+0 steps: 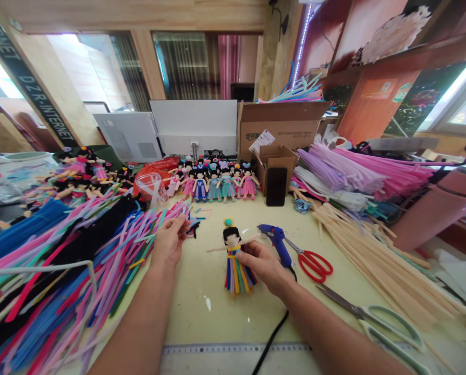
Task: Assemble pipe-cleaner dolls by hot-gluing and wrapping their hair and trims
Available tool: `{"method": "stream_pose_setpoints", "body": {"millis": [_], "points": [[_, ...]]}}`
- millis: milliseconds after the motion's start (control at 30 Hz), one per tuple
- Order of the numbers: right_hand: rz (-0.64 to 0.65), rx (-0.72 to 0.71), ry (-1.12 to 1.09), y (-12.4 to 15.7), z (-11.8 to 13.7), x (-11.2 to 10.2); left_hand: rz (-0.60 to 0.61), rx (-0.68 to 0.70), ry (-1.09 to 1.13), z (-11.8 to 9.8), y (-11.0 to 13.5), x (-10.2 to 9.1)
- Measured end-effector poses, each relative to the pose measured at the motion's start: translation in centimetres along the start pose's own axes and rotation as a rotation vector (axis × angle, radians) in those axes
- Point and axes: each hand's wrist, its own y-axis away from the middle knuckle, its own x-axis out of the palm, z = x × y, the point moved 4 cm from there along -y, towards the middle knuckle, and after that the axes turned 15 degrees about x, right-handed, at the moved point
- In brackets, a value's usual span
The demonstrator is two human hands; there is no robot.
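My right hand (266, 263) grips a small pipe-cleaner doll (236, 260) at its waist and side. The doll stands upright, with black hair, a yellow and teal piece on its head, outstretched beige arms and a striped skirt. My left hand (171, 240) is closed in a pinch at the tips of the multicoloured pipe cleaners (131, 245). What its fingers hold, if anything, I cannot make out. Just right of the doll lies a blue glue gun (276, 242). Red-handled scissors (313, 263) are beside that.
Finished dolls (219, 179) stand in rows at the back, near a phone (276, 186) and cardboard boxes (282, 125). Beige pipe cleaners (381, 265) and green-handled scissors (368, 312) lie at right. A black cord (274, 333) crosses the ruler (217, 350) in front.
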Motion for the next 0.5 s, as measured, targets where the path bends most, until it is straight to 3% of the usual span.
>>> {"method": "stream_pose_setpoints", "body": {"millis": [133,333,500], "points": [[-0.009,0.010,0.016,0.0,-0.1,0.0,0.084,-0.009,-0.060,-0.2,0.9,0.9],[0.014,0.014,0.131,0.2,-0.2,0.3,0.435,0.134,-0.304,-1.1,3.7,4.1],[-0.019,0.004,0.155,0.1,-0.3,0.1,0.443,0.117,-0.247,-1.1,4.0,4.4]]}}
